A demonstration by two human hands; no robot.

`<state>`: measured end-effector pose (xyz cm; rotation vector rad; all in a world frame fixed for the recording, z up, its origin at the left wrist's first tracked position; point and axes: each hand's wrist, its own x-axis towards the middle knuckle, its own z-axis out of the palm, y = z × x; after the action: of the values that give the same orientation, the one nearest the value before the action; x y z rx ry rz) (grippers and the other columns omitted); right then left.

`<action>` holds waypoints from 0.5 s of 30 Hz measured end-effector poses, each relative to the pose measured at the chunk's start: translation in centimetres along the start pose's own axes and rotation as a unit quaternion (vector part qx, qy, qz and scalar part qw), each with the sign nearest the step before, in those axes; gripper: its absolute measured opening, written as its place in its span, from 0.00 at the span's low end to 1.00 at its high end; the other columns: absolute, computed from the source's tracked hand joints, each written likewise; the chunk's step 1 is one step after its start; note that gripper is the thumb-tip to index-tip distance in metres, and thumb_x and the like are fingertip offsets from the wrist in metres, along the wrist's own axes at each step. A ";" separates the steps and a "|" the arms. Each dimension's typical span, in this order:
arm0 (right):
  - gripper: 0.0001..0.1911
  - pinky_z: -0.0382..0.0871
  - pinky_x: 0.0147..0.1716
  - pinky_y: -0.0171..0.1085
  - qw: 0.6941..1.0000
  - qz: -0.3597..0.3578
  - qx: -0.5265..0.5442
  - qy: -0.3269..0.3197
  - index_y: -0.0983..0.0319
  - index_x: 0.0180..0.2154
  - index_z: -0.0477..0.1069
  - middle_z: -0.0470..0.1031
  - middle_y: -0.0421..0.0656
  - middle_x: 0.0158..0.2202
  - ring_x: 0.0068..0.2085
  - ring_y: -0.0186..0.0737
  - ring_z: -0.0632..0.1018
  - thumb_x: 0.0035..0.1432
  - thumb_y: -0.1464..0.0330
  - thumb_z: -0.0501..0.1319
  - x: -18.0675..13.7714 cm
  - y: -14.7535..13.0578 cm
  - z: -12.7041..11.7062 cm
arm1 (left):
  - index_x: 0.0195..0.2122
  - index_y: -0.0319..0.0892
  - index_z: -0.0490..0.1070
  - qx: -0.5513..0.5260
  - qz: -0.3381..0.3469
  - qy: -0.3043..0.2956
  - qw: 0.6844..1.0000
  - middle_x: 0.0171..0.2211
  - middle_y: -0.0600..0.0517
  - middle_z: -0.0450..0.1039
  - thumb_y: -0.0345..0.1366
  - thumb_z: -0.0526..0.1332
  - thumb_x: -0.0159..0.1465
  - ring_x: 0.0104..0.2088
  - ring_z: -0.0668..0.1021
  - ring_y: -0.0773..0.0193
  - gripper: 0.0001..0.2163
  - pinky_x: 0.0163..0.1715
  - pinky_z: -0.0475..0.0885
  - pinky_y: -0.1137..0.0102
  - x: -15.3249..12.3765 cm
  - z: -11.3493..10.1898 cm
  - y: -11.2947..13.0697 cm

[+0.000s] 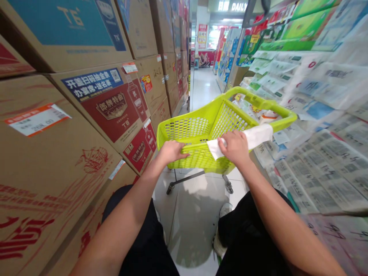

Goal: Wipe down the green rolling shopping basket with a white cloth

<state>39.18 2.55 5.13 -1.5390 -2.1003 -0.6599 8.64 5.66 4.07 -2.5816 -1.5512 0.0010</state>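
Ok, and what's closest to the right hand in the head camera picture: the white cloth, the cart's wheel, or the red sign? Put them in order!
1. white cloth: held in the grip of the right hand, on the green basket rim.
2. wheel: below the hand, on the floor.
3. red sign: far down the aisle, at the back.

White cloth [255, 137] partly under right hand [236, 147], price tag [36, 120] print seemingly blurred
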 end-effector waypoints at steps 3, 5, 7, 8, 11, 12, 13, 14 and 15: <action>0.19 0.54 0.51 0.47 0.998 0.031 -0.052 0.017 0.60 0.35 0.74 0.77 0.48 0.36 0.45 0.50 0.70 0.73 0.59 0.52 0.0 3.3 -0.8 | 0.45 0.43 0.80 -0.002 0.001 0.006 1.000 0.41 0.42 0.84 0.62 0.57 0.68 0.44 0.84 0.47 0.26 0.36 0.69 0.64 0.2 0.0 0.2; 0.18 0.53 0.53 0.49 0.998 0.017 -0.059 0.009 0.60 0.37 0.75 0.77 0.48 0.38 0.46 0.51 0.70 0.73 0.59 0.51 -0.2 4.2 -1.0 | 0.45 0.44 0.81 -0.003 -0.006 0.009 1.000 0.41 0.42 0.84 0.62 0.57 0.68 0.45 0.84 0.46 0.26 0.37 0.70 0.63 0.3 0.1 0.5; 0.18 0.52 0.55 0.50 0.998 -0.004 -0.059 -0.007 0.60 0.39 0.74 0.78 0.48 0.40 0.47 0.52 0.69 0.74 0.59 0.50 -0.3 3.8 -0.9 | 0.46 0.44 0.81 -0.003 -0.015 0.010 1.000 0.41 0.42 0.84 0.63 0.58 0.67 0.45 0.84 0.46 0.27 0.37 0.70 0.63 0.4 0.2 0.8; 0.19 0.51 0.56 0.51 0.998 -0.015 -0.056 -0.016 0.60 0.41 0.74 0.78 0.48 0.41 0.48 0.52 0.69 0.74 0.59 0.49 -0.4 3.1 -0.7 | 0.47 0.45 0.81 -0.002 -0.018 0.010 1.000 0.41 0.42 0.84 0.63 0.58 0.67 0.46 0.84 0.45 0.27 0.37 0.70 0.63 0.5 0.3 0.9; 0.19 0.50 0.56 0.51 0.998 -0.043 -0.029 -0.043 0.60 0.44 0.73 0.78 0.49 0.44 0.49 0.52 0.69 0.76 0.61 0.46 -0.5 0.1 0.2 | 0.47 0.45 0.81 -0.003 -0.017 0.008 1.000 0.42 0.43 0.84 0.63 0.57 0.68 0.46 0.84 0.45 0.27 0.38 0.71 0.63 0.6 0.4 1.4; 0.19 0.50 0.56 0.50 0.997 -0.049 -0.016 -0.051 0.60 0.44 0.73 0.78 0.49 0.44 0.49 0.52 0.69 0.76 0.61 0.46 -0.5 -1.1 0.4 | 0.47 0.45 0.81 -0.004 -0.017 0.009 1.000 0.41 0.43 0.84 0.63 0.57 0.68 0.46 0.84 0.45 0.27 0.37 0.71 0.63 0.6 0.4 1.6; 0.19 0.50 0.55 0.50 0.997 -0.051 -0.005 -0.055 0.60 0.44 0.73 0.78 0.49 0.44 0.49 0.52 0.69 0.76 0.62 0.45 -0.5 -2.1 0.6 | 0.47 0.45 0.81 -0.005 -0.017 0.010 1.000 0.41 0.43 0.84 0.63 0.56 0.68 0.45 0.84 0.45 0.27 0.37 0.71 0.62 0.5 0.5 1.7; 0.19 0.50 0.55 0.50 0.997 -0.048 0.004 -0.055 0.60 0.44 0.73 0.78 0.49 0.44 0.49 0.52 0.69 0.77 0.62 0.45 -0.6 -3.0 0.7 | 0.47 0.45 0.81 -0.006 -0.017 0.012 1.000 0.41 0.43 0.84 0.63 0.56 0.68 0.45 0.84 0.45 0.27 0.37 0.71 0.62 0.5 0.5 1.9; 0.19 0.50 0.55 0.50 0.998 -0.040 0.012 -0.052 0.60 0.43 0.73 0.78 0.49 0.44 0.49 0.52 0.69 0.77 0.62 0.45 -0.6 -3.8 0.7 | 0.47 0.46 0.81 -0.007 -0.019 0.013 1.000 0.41 0.43 0.84 0.63 0.56 0.68 0.44 0.85 0.45 0.27 0.37 0.71 0.62 0.5 0.5 2.0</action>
<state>35.64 1.56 3.79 -1.5128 -2.2484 -0.5911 10.57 5.21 3.37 -2.5521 -1.5956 -0.0482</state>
